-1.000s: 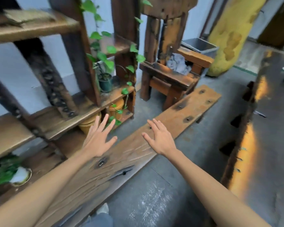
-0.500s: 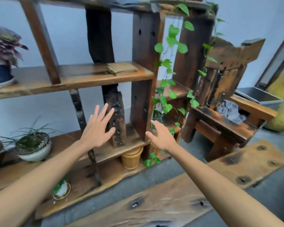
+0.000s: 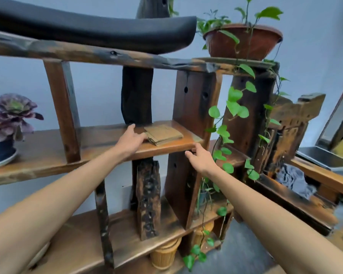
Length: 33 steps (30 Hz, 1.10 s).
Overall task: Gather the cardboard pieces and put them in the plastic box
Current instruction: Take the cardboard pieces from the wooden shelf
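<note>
A small stack of brown cardboard pieces (image 3: 163, 134) lies flat on the middle wooden shelf (image 3: 99, 143), near its right end. My left hand (image 3: 132, 140) rests on the shelf with its fingers touching the stack's left edge; it grips nothing. My right hand (image 3: 201, 160) hovers just below the shelf's front right corner, fingers apart and empty. A grey plastic box (image 3: 325, 158) sits at the far right, behind the wooden chair.
A trailing green vine (image 3: 233, 107) hangs right of my right hand from a brown pot (image 3: 244, 43). A purple succulent in a blue pot (image 3: 6, 123) stands at the shelf's left end. A black cushion (image 3: 91, 30) lies on top. A wooden chair (image 3: 293, 155) holds grey cloth.
The view has tilted up from the floor plank to the shelf. Both hands have reached forward; my left hand now touches the cardboard stack, my right hand is by the shelf edge.
</note>
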Tool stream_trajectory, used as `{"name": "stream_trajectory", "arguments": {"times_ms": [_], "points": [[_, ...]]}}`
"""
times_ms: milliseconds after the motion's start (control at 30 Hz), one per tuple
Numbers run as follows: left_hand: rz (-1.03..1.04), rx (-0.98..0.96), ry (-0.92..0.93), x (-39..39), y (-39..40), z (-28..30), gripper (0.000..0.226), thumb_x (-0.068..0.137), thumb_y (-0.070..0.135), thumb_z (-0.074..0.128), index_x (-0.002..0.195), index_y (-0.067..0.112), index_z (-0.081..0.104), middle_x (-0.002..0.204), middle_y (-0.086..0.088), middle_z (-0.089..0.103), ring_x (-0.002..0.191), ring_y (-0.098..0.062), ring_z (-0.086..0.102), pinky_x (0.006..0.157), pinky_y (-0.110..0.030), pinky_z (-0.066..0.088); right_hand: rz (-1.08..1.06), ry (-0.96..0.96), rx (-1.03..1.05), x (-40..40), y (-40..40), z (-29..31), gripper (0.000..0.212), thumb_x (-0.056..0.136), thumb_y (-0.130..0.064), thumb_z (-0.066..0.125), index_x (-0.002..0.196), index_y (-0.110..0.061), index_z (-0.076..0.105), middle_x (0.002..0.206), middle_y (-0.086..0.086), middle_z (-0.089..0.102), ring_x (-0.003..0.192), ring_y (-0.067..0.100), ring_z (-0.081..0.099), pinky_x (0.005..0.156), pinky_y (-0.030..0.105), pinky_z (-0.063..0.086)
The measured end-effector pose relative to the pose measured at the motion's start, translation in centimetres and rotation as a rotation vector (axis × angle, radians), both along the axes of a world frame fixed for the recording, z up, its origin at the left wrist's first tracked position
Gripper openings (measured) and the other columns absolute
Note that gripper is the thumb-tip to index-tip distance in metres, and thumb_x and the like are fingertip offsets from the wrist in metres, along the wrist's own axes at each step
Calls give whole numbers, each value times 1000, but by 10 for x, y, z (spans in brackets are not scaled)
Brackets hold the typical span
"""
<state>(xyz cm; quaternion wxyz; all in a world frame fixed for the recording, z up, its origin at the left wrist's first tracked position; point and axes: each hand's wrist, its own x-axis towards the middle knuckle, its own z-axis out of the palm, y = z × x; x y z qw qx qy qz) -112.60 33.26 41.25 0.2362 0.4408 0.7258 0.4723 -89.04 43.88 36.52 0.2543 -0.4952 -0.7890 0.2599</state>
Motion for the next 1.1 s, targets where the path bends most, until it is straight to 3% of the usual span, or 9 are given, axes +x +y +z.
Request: {"name": "stream_trajectory", "arguments": {"times_ms": [100, 200, 300, 467, 600, 767, 867, 967, 1100], "points": [[37, -15, -324, -10, 41, 4, 64, 92, 36, 57, 147, 10, 38, 109, -11, 60, 98, -25, 61, 93, -33, 46, -51, 85, -4, -21, 39, 19, 56, 103, -39, 45, 152, -14, 38, 143, 12, 57, 136, 33, 49, 111, 34, 34], [27, -86, -487, -13, 63, 5, 31, 95, 35, 57, 117, 14, 53, 112, -11, 53, 114, -27, 59, 78, -28, 54, -84, 121, -43, -40, 70, 33, 57, 104, -41, 41, 154, -15, 36, 153, 12, 49, 141, 33, 43, 113, 34, 31], [10, -115, -599, -18, 79, 10, 25, 96, 33, 59, 111, 16, 50, 125, -18, 48, 121, -32, 57, 89, -34, 54, -93, 93, -100, -57, 93, 40, 60, 104, -41, 40, 157, -14, 32, 161, 11, 38, 147, 32, 35, 118, 37, 26], [5, -81, -751, -21, 94, 16, 23, 92, 34, 60, 92, 13, 50, 96, -17, 61, 92, -26, 62, 107, -41, 49, -97, 133, -169, -81, 110, 32, 59, 103, -38, 41, 156, -12, 34, 162, 9, 36, 147, 29, 35, 120, 39, 25], [33, -92, -690, -23, 101, 11, 31, 84, 44, 62, 90, 15, 52, 94, -13, 58, 91, -25, 59, 100, -39, 51, -107, 196, -189, -86, 114, 24, 55, 99, -29, 49, 151, -11, 45, 156, 6, 45, 141, 26, 43, 112, 34, 32], [124, -87, -616, -28, 103, 1, 51, 82, 40, 62, 124, 15, 47, 124, -16, 54, 111, -31, 59, 97, -41, 54, -157, 216, -204, -82, 108, 17, 45, 95, -21, 62, 138, -8, 59, 129, 1, 60, 109, 16, 50, 90, 27, 35], [129, -87, -586, -29, 100, -2, 53, 83, 29, 65, 131, 12, 50, 129, -15, 55, 112, -29, 59, 95, -38, 54, -187, 286, -225, -75, 102, 9, 37, 95, -26, 68, 128, -10, 68, 116, -3, 63, 106, 15, 54, 91, 27, 40], [147, -66, -498, -25, 98, -5, 36, 85, 19, 66, 116, 9, 50, 108, -12, 58, 102, -25, 59, 91, -35, 54, -223, 539, -392, -71, 89, -1, 28, 94, -21, 71, 120, -10, 70, 120, 6, 67, 109, 17, 60, 96, 32, 54], [174, -94, -276, -13, 97, -10, 21, 81, 13, 70, 80, 9, 50, 82, -5, 51, 81, -21, 54, 79, -35, 54, -210, 887, -648, -67, 69, -9, 20, 94, -1, 67, 113, -8, 63, 103, 10, 71, 95, 20, 72, 70, 27, 60]]}}
